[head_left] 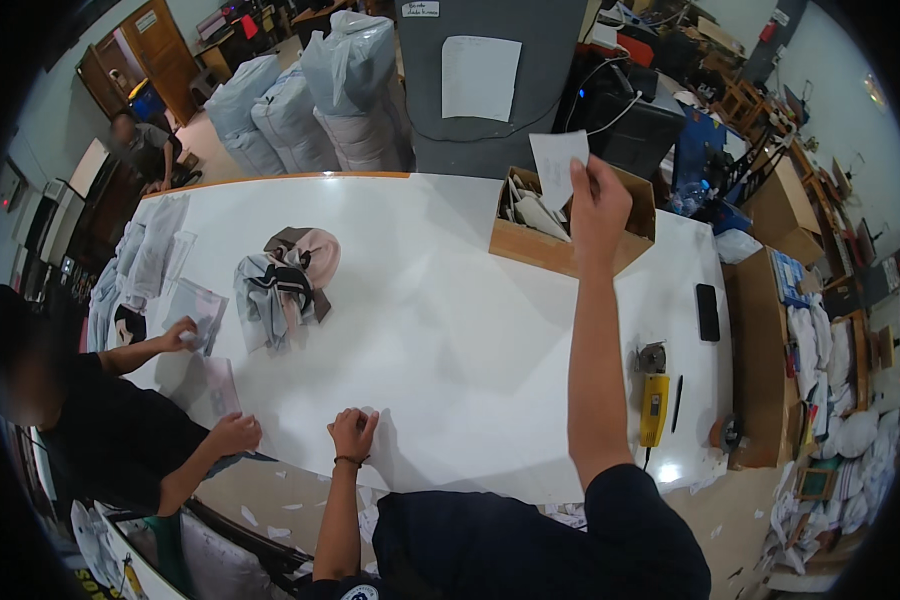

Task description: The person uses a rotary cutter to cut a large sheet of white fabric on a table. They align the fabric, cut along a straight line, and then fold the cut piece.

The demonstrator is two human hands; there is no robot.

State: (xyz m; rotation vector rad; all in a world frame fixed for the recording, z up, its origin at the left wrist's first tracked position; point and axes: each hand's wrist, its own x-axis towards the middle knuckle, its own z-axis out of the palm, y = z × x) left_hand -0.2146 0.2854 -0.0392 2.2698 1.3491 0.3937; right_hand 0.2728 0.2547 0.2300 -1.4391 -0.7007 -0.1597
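Note:
My right hand point(600, 205) reaches to the far side of the white table point(450, 330) and pinches a white piece of paper point(555, 165). The paper is held up over an open cardboard box point(535, 253), in which several pale, flat pieces stand or lean. Near the table's front edge rests my left hand point(353, 435), its fingers curled in; whether anything is inside them is hidden. A dark band circles that wrist. Left of the table's middle lies a crumpled heap of grey, pink and brown cloth point(288, 285), apart from both hands.
A co-worker point(100, 420) at the left handles thin pale pieces point(222, 387). Folded grey cloth point(150, 250) lies beyond. On the right are a yellow electric cutter point(654, 410), a black pen point(678, 403), a phone point(707, 312) and a tape roll point(727, 433). Stuffed sacks point(350, 80) stand behind.

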